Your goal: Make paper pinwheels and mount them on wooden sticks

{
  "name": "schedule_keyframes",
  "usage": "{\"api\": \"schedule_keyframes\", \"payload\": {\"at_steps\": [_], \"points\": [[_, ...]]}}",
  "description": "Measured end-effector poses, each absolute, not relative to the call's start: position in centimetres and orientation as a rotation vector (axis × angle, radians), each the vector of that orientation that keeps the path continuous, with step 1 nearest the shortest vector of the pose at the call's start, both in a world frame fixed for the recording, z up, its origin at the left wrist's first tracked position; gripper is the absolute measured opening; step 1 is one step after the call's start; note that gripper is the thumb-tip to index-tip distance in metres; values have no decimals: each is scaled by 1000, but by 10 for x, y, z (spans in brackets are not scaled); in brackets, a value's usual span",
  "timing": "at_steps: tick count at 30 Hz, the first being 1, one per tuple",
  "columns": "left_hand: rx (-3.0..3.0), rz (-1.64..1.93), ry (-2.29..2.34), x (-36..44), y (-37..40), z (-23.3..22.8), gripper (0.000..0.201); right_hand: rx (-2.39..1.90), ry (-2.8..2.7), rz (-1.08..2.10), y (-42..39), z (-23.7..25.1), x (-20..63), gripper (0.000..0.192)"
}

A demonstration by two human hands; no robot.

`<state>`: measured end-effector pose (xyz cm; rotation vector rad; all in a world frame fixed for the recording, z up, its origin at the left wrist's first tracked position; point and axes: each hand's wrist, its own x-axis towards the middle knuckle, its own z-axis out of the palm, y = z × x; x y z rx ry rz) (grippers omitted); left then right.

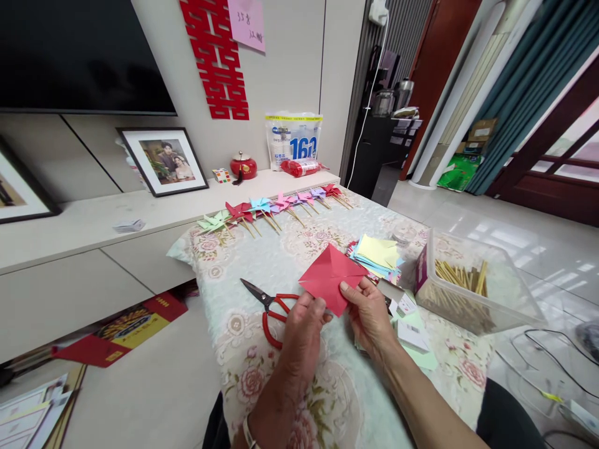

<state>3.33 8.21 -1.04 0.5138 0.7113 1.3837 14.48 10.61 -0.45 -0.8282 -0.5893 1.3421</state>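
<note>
Both hands hold a red paper square (327, 274) over the middle of a cloth-covered table (276, 259), one corner pointing to the far side and thin lines like slits at its left and right corners. The left hand (303, 327) grips its near left edge, thumb on top; the right hand (370, 312) pinches its near right edge, thumb pressed flat on the paper. Just left of the left hand lie scissors (267, 302) with red handles, their tips toward the far left. Right of the square sits a stack of coloured paper (377, 252), yellow on top. Nearer, beside the right hand, small white boxes (412, 337) rest on light green paper (425, 359). At the right, a clear plastic box (512, 302) holds thin sticks (461, 275). Along the far edge runs a row of paper pinwheels (238, 212) in green, red, blue, pink and purple.
</note>
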Motion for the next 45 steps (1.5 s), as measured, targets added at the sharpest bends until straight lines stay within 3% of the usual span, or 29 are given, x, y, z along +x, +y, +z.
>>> {"api": "schedule_keyframes", "payload": {"at_steps": [9,13,17,22,28,34,45], "points": [[366,1567,763,35,86,-5,32,-826,-741,1519,95,-10,129,44],[328,1620,855,29,89,-2,31,-859,-823,1487,95,-10,135,38],[277,1650,936,23,92,-7,33,-956,-906,1244,98,-9,150,37],[240,1658,941,19,94,-10,36,-1006,-1388,632,97,-5,164,21],[242,1676,876,19,93,-7,32,-860,-2043,155,95,3,161,32],[298,1637,899,20,92,-7,28,-889,-2149,43,94,4,160,22],[353,1610,945,22,90,-4,18,-889,-2206,144,93,5,161,14]]}}
